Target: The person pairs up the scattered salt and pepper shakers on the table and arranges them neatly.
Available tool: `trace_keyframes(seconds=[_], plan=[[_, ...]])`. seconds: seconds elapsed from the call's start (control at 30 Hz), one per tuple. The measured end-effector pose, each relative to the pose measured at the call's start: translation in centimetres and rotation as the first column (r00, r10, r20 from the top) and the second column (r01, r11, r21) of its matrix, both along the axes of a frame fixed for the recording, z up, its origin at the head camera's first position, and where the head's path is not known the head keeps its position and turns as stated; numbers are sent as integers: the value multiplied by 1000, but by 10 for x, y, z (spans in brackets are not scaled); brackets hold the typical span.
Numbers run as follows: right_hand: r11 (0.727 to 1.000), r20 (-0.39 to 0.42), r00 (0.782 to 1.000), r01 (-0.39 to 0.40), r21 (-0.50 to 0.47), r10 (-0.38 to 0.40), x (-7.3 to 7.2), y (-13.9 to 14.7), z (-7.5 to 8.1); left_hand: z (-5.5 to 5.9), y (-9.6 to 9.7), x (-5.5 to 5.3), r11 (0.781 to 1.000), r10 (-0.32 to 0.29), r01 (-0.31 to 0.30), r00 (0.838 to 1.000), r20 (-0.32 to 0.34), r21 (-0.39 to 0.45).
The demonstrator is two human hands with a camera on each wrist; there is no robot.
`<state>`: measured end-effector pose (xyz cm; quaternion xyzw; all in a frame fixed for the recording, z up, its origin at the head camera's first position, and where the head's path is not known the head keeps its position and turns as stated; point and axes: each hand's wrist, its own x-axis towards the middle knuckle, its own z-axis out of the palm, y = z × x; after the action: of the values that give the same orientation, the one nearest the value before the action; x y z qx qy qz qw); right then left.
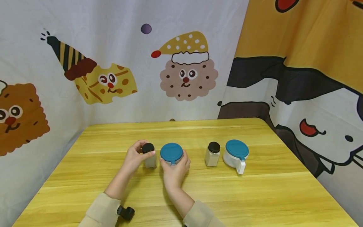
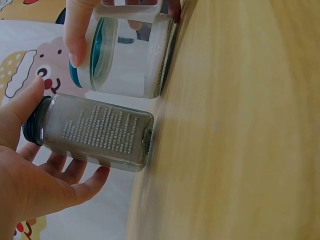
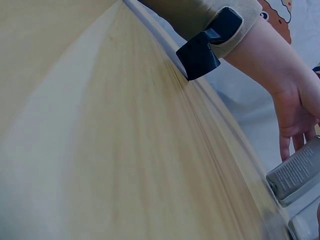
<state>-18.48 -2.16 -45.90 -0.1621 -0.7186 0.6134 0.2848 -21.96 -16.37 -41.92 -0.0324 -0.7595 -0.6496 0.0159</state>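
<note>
My left hand (image 1: 136,156) holds a square glass spice jar (image 2: 100,132) with a black cap, thumb at the cap and fingers behind the body. Small print covers one side of the jar, which stands upright on the table. Just right of it, my right hand (image 1: 175,171) grips a clear seasoning pot with a blue lid (image 1: 171,152), fingers around its sides. The pot's white handle (image 2: 127,11) shows in the left wrist view beside the right hand's fingers. In the right wrist view the right hand is mostly cut off at the edge.
A second black-capped spice jar (image 1: 212,154) and a second blue-lidded pot (image 1: 236,153), its white handle facing front, stand to the right on the wooden table (image 1: 255,195). A curtain with cartoon prints (image 1: 119,25) hangs behind the table. A black wrist device (image 1: 126,213) sits at the left cuff.
</note>
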Motion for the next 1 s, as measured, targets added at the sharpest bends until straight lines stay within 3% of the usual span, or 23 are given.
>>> trace_keyframes(seconds=[0.47, 1.0], plan=[[997, 38, 999, 36, 61, -39, 0, -1, 1, -3, -1, -1, 1000, -2, 2, 1000, -1, -18], [998, 42, 999, -17, 58, 14, 1, 3, 0, -1, -2, -3, 999, -23, 24, 1000, 18, -23]])
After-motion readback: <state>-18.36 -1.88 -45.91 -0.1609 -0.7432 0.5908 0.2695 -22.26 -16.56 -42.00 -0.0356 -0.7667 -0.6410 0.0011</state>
